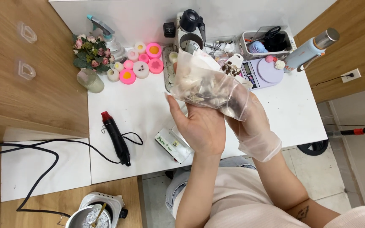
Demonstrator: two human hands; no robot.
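The clear bag (210, 86) hides the right hand's fingers (237, 107); its crumpled contents stay indistinct.

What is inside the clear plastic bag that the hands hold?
The bag holds a mix of small white, beige and dark brown pieces. What they are is unclear. The left hand and the gloved right hand cover its lower part.
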